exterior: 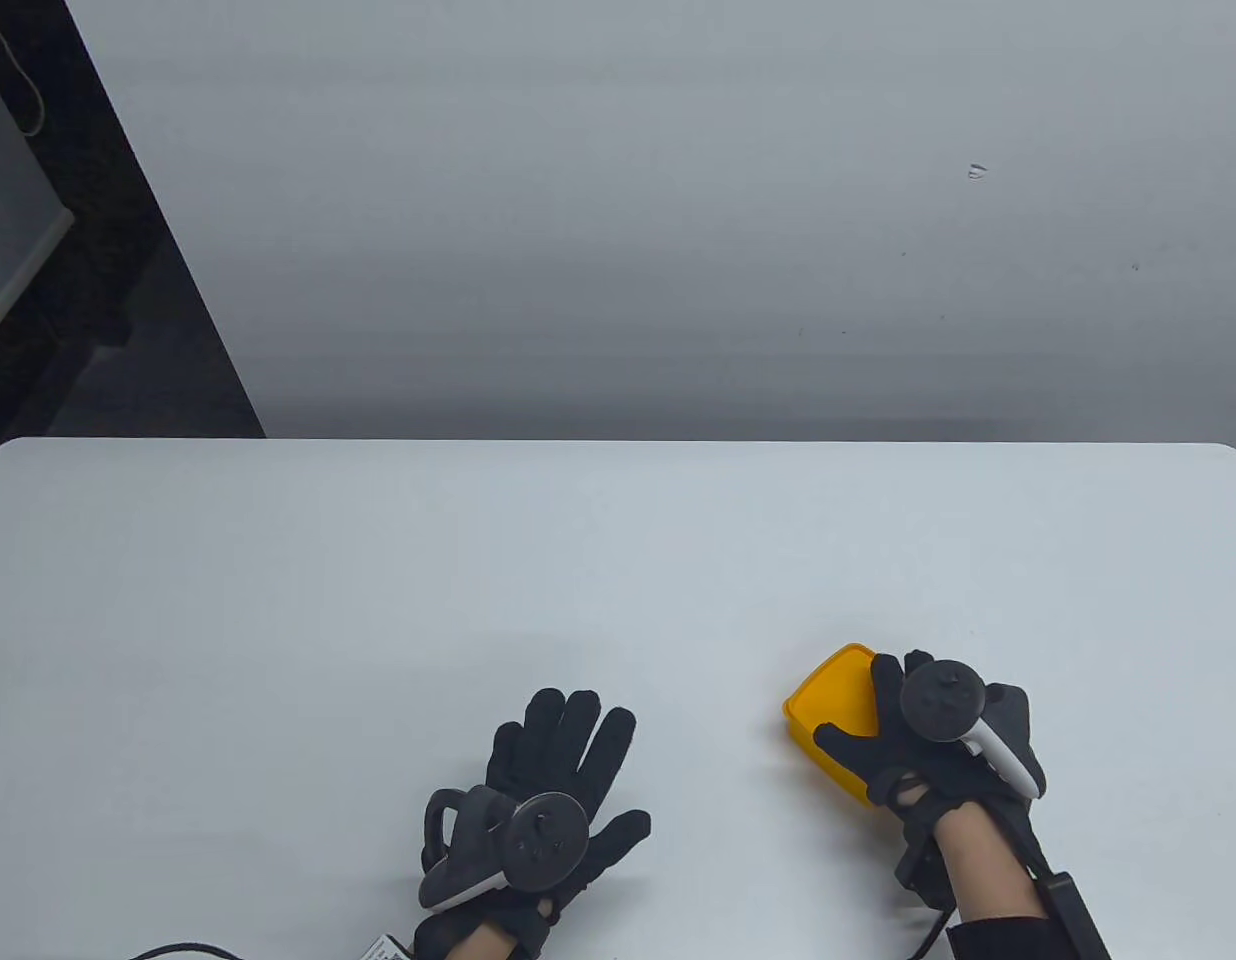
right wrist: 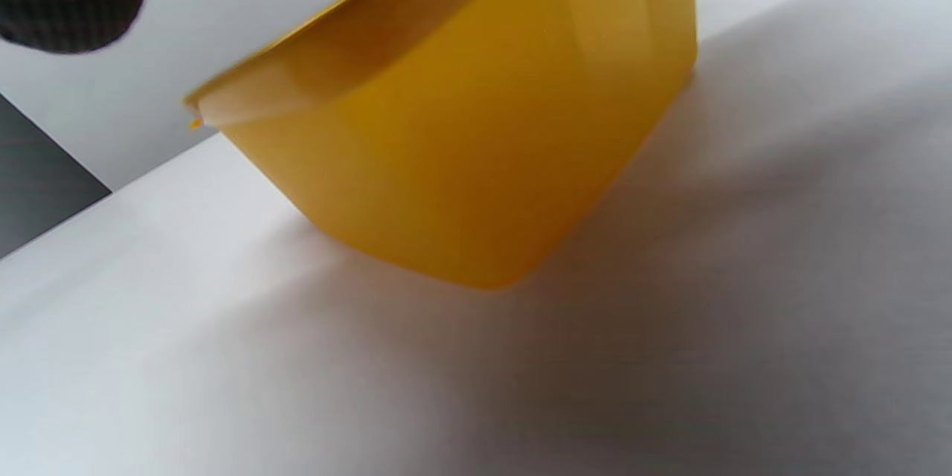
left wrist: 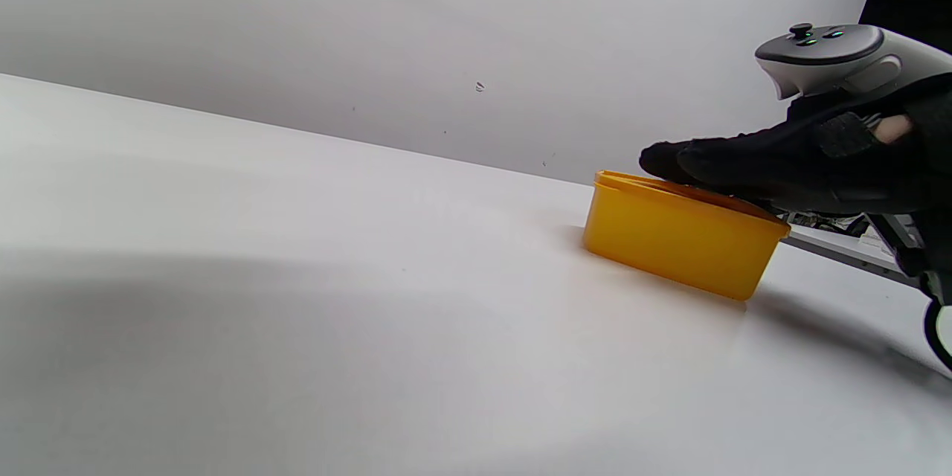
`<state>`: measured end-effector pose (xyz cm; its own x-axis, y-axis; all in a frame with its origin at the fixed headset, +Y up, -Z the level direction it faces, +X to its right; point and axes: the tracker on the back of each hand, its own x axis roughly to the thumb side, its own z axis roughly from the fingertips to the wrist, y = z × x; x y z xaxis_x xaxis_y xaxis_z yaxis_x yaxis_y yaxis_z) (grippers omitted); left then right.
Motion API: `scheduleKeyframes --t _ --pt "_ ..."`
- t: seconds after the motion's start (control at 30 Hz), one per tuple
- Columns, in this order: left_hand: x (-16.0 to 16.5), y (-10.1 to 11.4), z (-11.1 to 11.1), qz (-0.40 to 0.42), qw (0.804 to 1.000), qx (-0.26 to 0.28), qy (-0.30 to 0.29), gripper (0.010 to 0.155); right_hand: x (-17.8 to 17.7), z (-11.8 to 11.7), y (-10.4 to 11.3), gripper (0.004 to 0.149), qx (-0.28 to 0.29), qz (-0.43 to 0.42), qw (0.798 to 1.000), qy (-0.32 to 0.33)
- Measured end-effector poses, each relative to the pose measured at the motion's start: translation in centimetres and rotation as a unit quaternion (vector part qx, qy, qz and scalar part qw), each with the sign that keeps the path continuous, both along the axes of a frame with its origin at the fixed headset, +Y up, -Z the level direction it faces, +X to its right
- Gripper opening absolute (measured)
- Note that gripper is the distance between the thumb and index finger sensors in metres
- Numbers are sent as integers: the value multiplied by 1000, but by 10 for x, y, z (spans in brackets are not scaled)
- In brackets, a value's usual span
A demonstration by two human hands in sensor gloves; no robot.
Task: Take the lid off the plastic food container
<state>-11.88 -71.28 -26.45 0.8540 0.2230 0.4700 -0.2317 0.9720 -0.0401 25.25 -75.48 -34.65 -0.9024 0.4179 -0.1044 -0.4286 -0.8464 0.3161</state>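
Left hand (exterior: 548, 800) lies flat on the table (exterior: 278, 620), fingers spread, holding nothing. Right hand (exterior: 928, 740) rests atop the yellow container's (exterior: 828, 715) lid (left wrist: 632, 181); its grip, can't tell.

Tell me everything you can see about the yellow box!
The yellow container is a low, squarish tub with rounded corners, made of what looks like smooth, glossy plastic. Its matching yellow lid is still on, sitting along the rim. It stands upright on the white table, near the front edge on the person's right. The right hand rests on top of it, fingers lying across the lid. The left hand lies flat on the table, apart from it.
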Motion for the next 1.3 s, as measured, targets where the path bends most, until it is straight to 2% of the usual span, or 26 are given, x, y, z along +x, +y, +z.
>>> scheduleKeyframes --t 0.2,0.33,0.53,0.63,0.8,0.97,1.1,1.2,1.3 --pt "-1 0 0 4 1000 -3 1 80 -11 -3 -6 115 -18 75 997 19" --pt "-1 0 0 7 1000 -5 2 80 -16 -3 -5 115 1 93 996 5" --pt "-2 0 0 21 1000 -9 -2 80 -18 -3 -3 112 32 88 996 7" --pt "-3 0 -1 34 999 -12 -2 79 -20 -1 5 111 60 55 996 19" --pt "-7 1 -1 88 996 -22 -9 79 -37 13 34 110 145 -17 986 79" --pt "-10 1 -1 177 982 -55 -26 79 -68 35 60 108 205 -78 960 173" --pt "-10 -3 -4 249 959 -102 -90 84 -100 52 68 107 218 -115 936 250" --pt "-8 -6 -5 291 941 -130 -112 88 -118 62 71 106 215 -130 923 290" --pt "-7 -6 -5 298 936 -142 -124 96 -128 68 71 106 207 -145 915 315"
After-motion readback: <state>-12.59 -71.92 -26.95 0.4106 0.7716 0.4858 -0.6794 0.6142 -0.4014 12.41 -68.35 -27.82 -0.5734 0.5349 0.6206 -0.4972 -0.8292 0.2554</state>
